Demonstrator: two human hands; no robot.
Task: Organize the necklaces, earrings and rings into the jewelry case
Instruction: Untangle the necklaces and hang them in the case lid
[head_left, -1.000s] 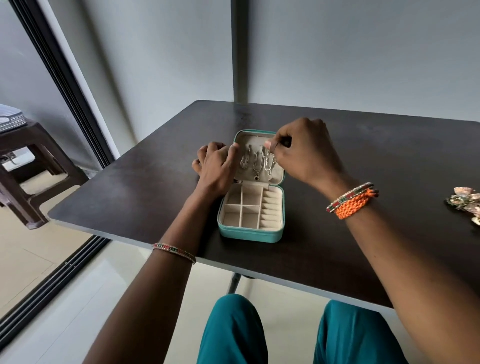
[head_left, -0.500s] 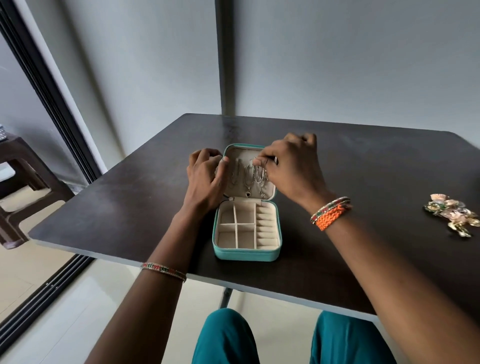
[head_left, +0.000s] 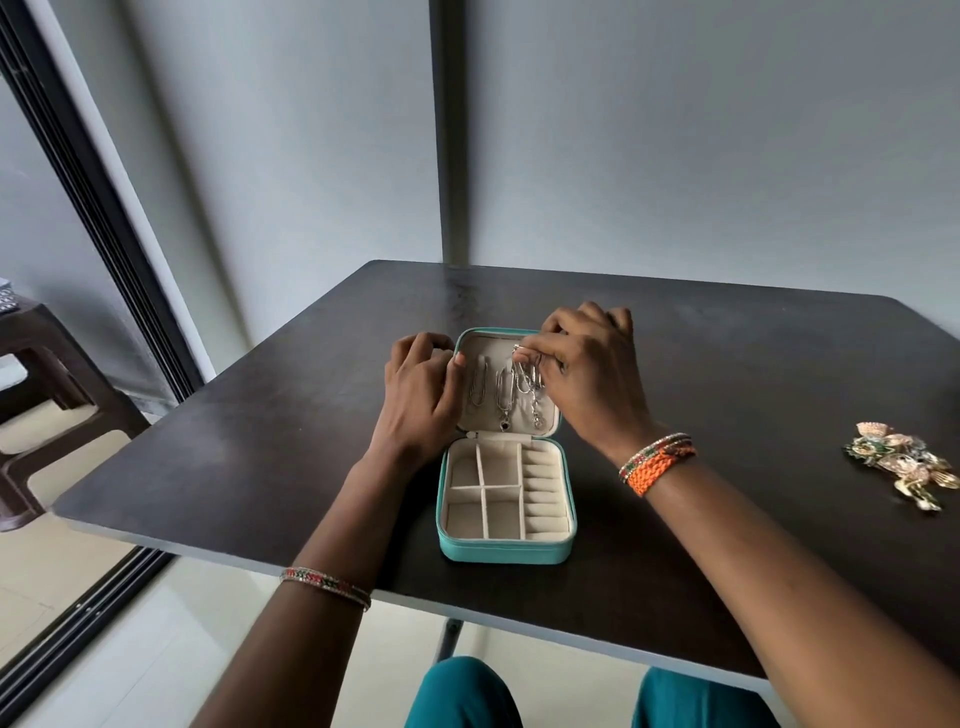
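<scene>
A teal jewelry case (head_left: 506, 552) lies open on the dark table (head_left: 260, 457). Its cream base has empty compartments and ring rolls. Silver necklaces (head_left: 504, 395) hang inside the raised lid (head_left: 485, 345). My right hand (head_left: 587, 374) pinches the top of the rightmost necklace near the lid's upper right. My left hand (head_left: 421, 389) holds the lid's left edge, thumb against the rim, fingers curled. A pile of gold, pink and green earrings (head_left: 904, 465) lies on the table far right.
A brown plastic stool (head_left: 47, 395) stands left of the table beside a dark sliding door frame (head_left: 98, 208). A grey wall rises behind the table. My knees in teal trousers (head_left: 462, 696) are under the near table edge.
The camera has tilted up, so the case sits lower in view. My right hand shifted slightly along the lid's top right, still on the necklace. The left hand stays at the lid.
</scene>
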